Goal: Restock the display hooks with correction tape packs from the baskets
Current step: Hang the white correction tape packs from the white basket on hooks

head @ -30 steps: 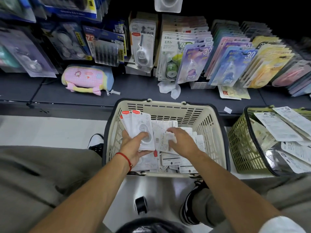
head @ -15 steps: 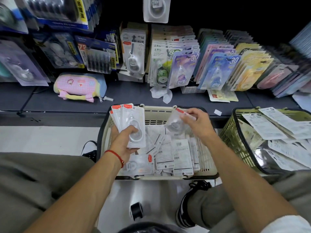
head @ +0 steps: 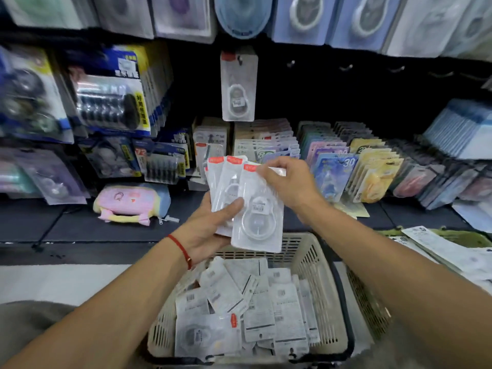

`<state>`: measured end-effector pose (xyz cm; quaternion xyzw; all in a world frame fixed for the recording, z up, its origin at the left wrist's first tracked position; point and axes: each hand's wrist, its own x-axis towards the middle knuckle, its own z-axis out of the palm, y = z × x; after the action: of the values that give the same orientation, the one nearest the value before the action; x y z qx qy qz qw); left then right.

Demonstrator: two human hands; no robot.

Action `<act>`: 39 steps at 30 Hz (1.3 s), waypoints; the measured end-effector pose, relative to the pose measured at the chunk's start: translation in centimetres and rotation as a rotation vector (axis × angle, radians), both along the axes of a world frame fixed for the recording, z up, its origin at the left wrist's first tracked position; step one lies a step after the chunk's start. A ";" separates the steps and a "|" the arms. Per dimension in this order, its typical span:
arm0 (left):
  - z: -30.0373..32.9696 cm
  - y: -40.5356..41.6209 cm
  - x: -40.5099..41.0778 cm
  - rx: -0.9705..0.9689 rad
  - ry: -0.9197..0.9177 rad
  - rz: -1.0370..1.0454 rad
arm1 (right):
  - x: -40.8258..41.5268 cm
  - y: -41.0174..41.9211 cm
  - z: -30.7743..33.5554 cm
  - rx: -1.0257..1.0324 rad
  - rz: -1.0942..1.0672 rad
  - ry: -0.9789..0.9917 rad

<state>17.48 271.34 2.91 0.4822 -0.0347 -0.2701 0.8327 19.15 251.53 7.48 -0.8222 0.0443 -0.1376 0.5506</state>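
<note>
At frame centre the left hand clasps a fan of correction tape packs while the right hand pinches the front pack's top above the beige basket

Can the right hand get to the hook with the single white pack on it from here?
Probably yes. The right hand pinches the top of the fanned packs held by the left hand, directly below the hanging pack. Nothing but dark open backboard lies between them.
</note>
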 end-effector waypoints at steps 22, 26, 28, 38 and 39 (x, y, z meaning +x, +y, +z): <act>7.6 2.4 9.4 0.352 -0.535 0.628 | 6.9 2.5 5.4 0.285 0.046 -0.285; 7.8 2.8 9.1 0.387 -0.601 0.659 | 7.6 2.8 5.7 0.310 0.031 -0.298; 8.1 2.9 9.0 0.370 -0.598 0.676 | 7.6 3.2 5.8 0.311 0.010 -0.322; 8.4 2.9 8.9 0.336 -0.545 0.696 | 7.1 4.1 5.0 -0.187 -0.126 -0.152; 8.4 2.8 8.9 0.320 -0.518 0.673 | 6.9 4.4 5.0 -0.150 -0.061 -0.163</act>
<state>26.38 274.11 11.30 0.6411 -0.0411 0.1430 0.7529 26.01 255.91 12.52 -0.8454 0.0137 -0.2237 0.4848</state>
